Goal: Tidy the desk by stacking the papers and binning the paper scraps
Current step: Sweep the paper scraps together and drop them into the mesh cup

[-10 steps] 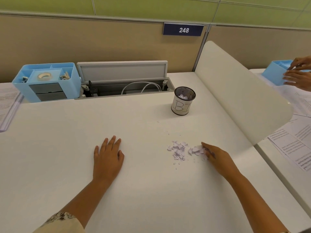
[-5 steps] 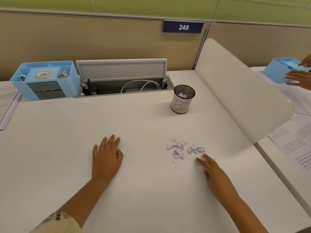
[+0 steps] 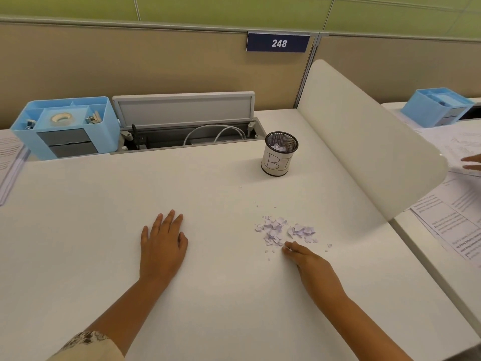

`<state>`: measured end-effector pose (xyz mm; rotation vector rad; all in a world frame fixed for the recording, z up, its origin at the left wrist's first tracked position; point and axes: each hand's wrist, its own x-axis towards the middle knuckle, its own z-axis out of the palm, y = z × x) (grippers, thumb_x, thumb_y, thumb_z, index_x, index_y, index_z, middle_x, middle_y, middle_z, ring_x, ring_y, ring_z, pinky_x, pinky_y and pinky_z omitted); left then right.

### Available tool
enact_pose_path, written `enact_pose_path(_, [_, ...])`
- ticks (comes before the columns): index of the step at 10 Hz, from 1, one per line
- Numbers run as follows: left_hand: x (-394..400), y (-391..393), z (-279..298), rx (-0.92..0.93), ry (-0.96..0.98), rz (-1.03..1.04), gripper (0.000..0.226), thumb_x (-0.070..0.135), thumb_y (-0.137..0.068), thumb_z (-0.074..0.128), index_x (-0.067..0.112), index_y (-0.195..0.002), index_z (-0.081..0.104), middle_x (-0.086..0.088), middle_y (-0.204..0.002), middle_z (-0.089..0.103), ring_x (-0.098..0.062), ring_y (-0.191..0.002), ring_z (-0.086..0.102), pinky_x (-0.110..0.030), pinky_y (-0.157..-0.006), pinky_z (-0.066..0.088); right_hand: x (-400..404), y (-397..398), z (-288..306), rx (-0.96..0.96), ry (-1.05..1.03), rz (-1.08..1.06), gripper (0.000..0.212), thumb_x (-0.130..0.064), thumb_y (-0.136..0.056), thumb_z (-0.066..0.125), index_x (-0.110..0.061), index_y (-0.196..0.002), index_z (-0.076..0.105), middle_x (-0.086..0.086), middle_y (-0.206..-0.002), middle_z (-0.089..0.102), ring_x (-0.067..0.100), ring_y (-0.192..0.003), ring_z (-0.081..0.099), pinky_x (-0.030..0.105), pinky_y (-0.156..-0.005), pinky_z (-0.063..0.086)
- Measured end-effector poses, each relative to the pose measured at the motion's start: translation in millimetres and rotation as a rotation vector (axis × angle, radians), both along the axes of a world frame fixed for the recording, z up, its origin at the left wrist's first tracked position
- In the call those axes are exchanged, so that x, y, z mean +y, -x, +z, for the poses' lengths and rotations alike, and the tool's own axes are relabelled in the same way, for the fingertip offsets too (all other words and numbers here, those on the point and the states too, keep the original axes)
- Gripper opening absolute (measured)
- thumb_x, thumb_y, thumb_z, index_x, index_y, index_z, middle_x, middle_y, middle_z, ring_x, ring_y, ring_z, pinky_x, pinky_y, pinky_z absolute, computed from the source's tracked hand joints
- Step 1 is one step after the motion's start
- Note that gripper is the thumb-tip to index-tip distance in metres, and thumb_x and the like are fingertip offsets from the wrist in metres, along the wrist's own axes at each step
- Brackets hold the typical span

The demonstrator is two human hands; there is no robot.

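A small pile of torn white paper scraps lies on the white desk, right of centre, with a few stray bits around it. My right hand sits at the pile's near edge, its fingertips drawn together and pinching a small scrap. My left hand rests flat on the desk, fingers straight, well left of the pile. Behind the pile stands a black mesh cup labelled as the bin, with scraps inside. A stack of printed papers shows at the far left edge.
A blue desk organiser stands at the back left beside an open cable tray. A white curved divider bounds the desk on the right. Beyond it lie printed sheets, another blue organiser and another person's hand.
My right hand slid from the pile's right side round to its near edge, and its fingers drew together. The left hand stayed flat. The other person's hands left their organiser.
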<state>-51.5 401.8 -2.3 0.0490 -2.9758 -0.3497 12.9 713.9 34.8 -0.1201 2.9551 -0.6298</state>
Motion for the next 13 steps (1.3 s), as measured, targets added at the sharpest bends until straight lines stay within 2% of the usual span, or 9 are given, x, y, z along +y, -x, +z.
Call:
enact_pose_path(2, [0.1,0.8,-1.6,0.001,-0.006,0.004,0.058,0.035,-0.085,0.02,0.014,-0.128,0.054,-0.006,-0.137,0.05,-0.028,-0.129,0.042,-0.053,-0.103,0.03,4.5,8.5,-7.4,0.006,0.007,-0.074,0.032,-0.026,-0.097,0.043,-0.031,-0.126,0.055,-0.022,-0.134,0.049,0.001,-0.125,0.044,0.001,-0.093,0.022])
enact_pose_path(3, [0.2,0.7,-1.8,-0.002,-0.005,0.006,0.058,0.035,-0.085,0.02,0.014,-0.128,0.054,-0.006,-0.137,0.05,-0.028,-0.13,0.042,-0.053,-0.103,0.03,6.3,8.6,-9.1,0.034,-0.017,-0.105,0.032,-0.02,-0.096,0.046,-0.027,-0.124,0.058,-0.019,-0.134,0.051,0.002,-0.123,0.047,0.001,-0.096,0.02])
enact_pose_path(5, [-0.5,0.8,-2.0,-0.002,-0.012,0.001,0.059,0.035,-0.086,0.019,0.014,-0.129,0.053,-0.006,-0.138,0.049,-0.028,-0.131,0.04,-0.053,-0.104,0.029,6.9,5.2,-10.0,0.143,0.015,-0.103,0.027,-0.012,-0.091,0.056,-0.021,-0.113,0.067,-0.012,-0.124,0.061,0.006,-0.115,0.056,0.007,-0.098,0.028])
enact_pose_path(7, [-0.2,0.4,-1.4,-0.008,-0.019,0.001,0.061,0.036,-0.085,0.017,0.014,-0.13,0.051,-0.006,-0.14,0.047,-0.027,-0.132,0.038,-0.052,-0.105,0.027,3.7,14.2,2.1,0.118,0.486,-0.449,0.023,-0.003,-0.084,0.062,-0.02,-0.093,0.074,-0.017,-0.096,0.07,-0.004,-0.087,0.061,-0.006,-0.077,0.036])
enact_pose_path(8, [-0.6,0.8,-1.2,-0.009,-0.023,0.003,0.061,0.036,-0.085,0.017,0.014,-0.13,0.052,-0.006,-0.139,0.047,-0.027,-0.132,0.038,-0.052,-0.105,0.027,8.6,33.7,15.9,-0.065,1.042,-0.669,0.018,-0.002,-0.082,0.065,-0.011,-0.096,0.071,0.0,-0.095,0.072,0.006,-0.081,0.067,0.004,-0.069,0.049])
enact_pose_path(9, [-0.6,0.7,-1.5,-0.006,-0.025,0.002,0.06,0.036,-0.085,0.018,0.014,-0.129,0.052,-0.006,-0.139,0.048,-0.027,-0.132,0.039,-0.053,-0.105,0.028,8.7,45.9,26.2,-0.203,1.467,-0.769,0.017,0.003,-0.086,0.057,-0.005,-0.097,0.066,0.003,-0.087,0.073,0.009,-0.077,0.07,0.013,-0.066,0.055])
enact_pose_path(10, [-0.2,0.5,-0.7,-0.011,-0.023,0.009,0.06,0.036,-0.085,0.018,0.015,-0.129,0.053,-0.005,-0.139,0.048,-0.027,-0.132,0.039,-0.052,-0.105,0.028,6.3,72.0,40.6,-0.251,1.748,-0.864,0.015,0.003,-0.088,0.053,-0.004,-0.096,0.063,0.003,-0.075,0.074,0.011,-0.072,0.071,0.017,-0.064,0.057])
enact_pose_path(11, [-0.3,0.9,-0.4,-0.013,-0.014,0.007,0.059,0.034,-0.085,0.019,0.014,-0.129,0.053,-0.006,-0.138,0.049,-0.027,-0.131,0.041,-0.053,-0.103,0.03,2.1,96.5,52.4,-0.222,1.819,-0.854,0.013,0.002,-0.088,0.054,-0.004,-0.096,0.063,0.003,-0.072,0.073,0.012,-0.069,0.071,0.017,-0.063,0.057])
enact_pose_path(13, [-0.5,0.3,-0.4,-0.021,-0.013,0.008,0.058,0.034,-0.085,0.019,0.015,-0.129,0.053,-0.005,-0.138,0.049,-0.027,-0.131,0.041,-0.053,-0.103,0.031,-9.9,172.9,87.6,-0.062,1.763,-0.731,0.015,0.004,-0.09,0.05,-0.007,-0.085,0.059,-0.001,-0.057,0.07,0.007,-0.055,0.068,0.014,-0.058,0.055])
